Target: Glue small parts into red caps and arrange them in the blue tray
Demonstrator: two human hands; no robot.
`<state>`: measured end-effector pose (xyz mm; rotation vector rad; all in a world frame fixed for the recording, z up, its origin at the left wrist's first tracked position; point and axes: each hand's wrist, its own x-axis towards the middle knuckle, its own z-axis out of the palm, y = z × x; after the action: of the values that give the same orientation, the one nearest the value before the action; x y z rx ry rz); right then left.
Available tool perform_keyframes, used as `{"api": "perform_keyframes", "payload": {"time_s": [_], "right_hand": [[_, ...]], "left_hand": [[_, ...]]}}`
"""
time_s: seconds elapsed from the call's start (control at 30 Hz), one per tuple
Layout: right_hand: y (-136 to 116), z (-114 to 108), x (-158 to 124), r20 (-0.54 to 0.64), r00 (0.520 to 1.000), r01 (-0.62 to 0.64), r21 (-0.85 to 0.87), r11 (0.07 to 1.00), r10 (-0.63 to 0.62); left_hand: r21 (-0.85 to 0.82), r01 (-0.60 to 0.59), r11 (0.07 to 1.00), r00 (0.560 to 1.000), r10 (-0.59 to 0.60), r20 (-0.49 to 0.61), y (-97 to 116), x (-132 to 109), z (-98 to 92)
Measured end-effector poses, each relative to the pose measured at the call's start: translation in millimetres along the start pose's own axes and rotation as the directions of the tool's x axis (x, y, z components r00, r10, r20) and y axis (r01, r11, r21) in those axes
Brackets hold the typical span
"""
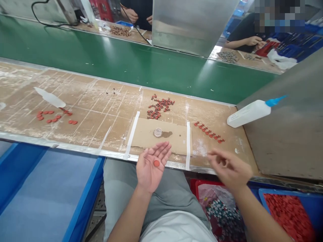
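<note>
My left hand is palm up at the bench's front edge, fingers stretched out, with a small red disc resting on the palm. My right hand hovers to the right of it, blurred, fingers loosely curled; whether anything is in it I cannot tell. Beyond the left hand a cardboard pad is taped to the bench, with a small clear cap on it. A pile of red parts lies behind the pad. A row of several red parts is laid out to its right.
A white squeeze bottle with a blue nozzle lies at the right, another clear bottle at the left among scattered red discs. A green conveyor belt runs behind. A blue bin of red discs sits low right. Other people's hands work across the belt.
</note>
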<state>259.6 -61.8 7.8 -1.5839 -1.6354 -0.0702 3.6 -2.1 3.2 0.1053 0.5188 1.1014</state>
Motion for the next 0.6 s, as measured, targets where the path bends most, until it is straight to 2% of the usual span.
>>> {"api": "perform_keyframes", "payload": {"time_s": [0.07,0.13,0.2,0.3,0.5,0.6], "right_hand": [[-37,17,-4,0.198,0.963,0.147,0.178,0.973,-0.182],[-64,38,-7,0.267,0.923,0.198,0.292,0.936,-0.278],[-79,57,-7,0.288,0.904,0.212,0.341,0.916,-0.316],[-83,74,-8,0.305,0.894,0.212,0.355,0.91,-0.327],[-73,75,-11,0.347,0.839,0.3,0.349,0.888,-0.419],[-74,75,-12,0.315,0.882,0.264,0.289,0.92,-0.352]], "left_hand": [[-0.015,0.013,1.0,1.0,-0.012,0.027,-4,-1,3.2],[-0.012,0.017,1.0,0.999,-0.016,0.043,-9,-3,5.1],[0.008,0.018,1.0,0.999,-0.018,0.05,-13,-4,5.6],[0.039,0.02,0.999,0.999,-0.022,0.048,-17,-6,4.5],[0.03,0.025,0.999,1.0,-0.025,0.016,-16,-8,1.9],[0.008,0.044,0.999,0.998,-0.045,0.032,-16,-9,0.2]]}}
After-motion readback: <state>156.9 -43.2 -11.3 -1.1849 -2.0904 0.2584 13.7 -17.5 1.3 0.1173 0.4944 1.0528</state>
